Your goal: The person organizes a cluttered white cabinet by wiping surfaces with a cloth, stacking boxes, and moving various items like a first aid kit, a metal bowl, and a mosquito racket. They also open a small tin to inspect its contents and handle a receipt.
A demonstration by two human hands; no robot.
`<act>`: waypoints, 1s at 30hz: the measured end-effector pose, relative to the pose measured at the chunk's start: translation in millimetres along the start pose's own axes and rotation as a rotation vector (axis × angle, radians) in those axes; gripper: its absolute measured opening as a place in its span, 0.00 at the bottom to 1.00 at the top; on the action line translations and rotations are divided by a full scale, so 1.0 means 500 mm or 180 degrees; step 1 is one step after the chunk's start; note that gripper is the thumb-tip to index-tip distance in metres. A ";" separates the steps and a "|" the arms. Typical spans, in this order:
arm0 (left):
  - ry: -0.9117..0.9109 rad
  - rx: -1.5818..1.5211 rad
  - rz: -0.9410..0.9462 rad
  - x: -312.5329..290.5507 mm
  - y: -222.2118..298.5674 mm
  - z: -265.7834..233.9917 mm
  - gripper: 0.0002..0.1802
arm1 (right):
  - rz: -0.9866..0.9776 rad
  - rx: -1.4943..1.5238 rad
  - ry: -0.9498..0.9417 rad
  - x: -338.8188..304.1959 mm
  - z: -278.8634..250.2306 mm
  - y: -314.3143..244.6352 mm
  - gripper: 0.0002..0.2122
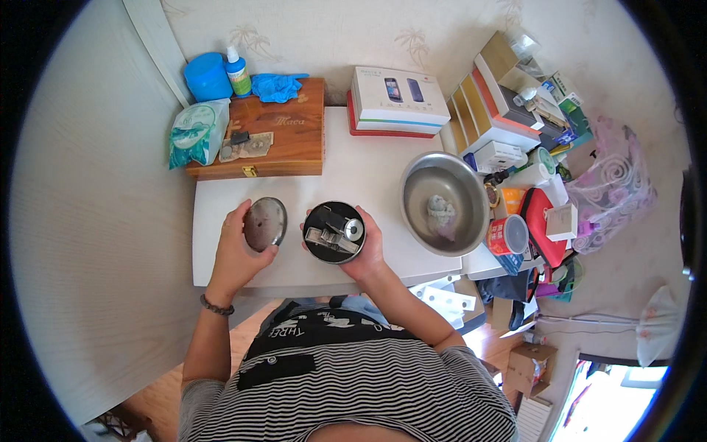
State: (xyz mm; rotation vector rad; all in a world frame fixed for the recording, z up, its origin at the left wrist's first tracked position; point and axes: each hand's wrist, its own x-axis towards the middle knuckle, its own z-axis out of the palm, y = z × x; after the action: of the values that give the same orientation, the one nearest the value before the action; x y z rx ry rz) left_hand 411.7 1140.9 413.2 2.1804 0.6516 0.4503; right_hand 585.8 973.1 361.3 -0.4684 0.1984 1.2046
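My left hand (234,254) grips a round metal lid (265,223) by its edge, its dull, stained face turned up. To its right, my right hand (370,250) holds a round tin (315,215) with a dark inside from beneath and along its side. Several small things lie in the tin: a silver ring-shaped piece (354,230), a black piece (333,219) and some metallic or clear pieces (329,241), whose kind I cannot tell. Lid and tin are apart, both above the front part of the white table (221,199).
A steel basin (409,195) with a wet-looking clump inside stands right of the tin. Behind are a wooden box (305,147) with banknotes and blue gloves on it, and a white phone box (368,110). Boxes and a red-labelled can (503,236) crowd the right side.
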 end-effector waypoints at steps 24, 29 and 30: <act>-0.0431 0.0086 0.0787 0.011 0.164 0.102 0.43 | -0.1145 -0.0867 -0.0160 -0.036 0.046 0.045 0.18; -0.0210 0.0162 0.0837 0.001 0.162 0.118 0.39 | -0.1215 -0.0799 -0.0149 -0.041 0.053 0.052 0.17; -0.0178 0.0107 0.0839 0.001 0.161 0.122 0.39 | -0.1264 -0.0833 -0.0138 -0.042 0.052 0.053 0.17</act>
State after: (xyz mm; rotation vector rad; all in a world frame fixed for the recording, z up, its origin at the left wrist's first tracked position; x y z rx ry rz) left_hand 467.6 1060.6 438.4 2.3124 0.3440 0.5157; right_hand 551.0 974.2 386.3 -0.6743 -0.0899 0.8513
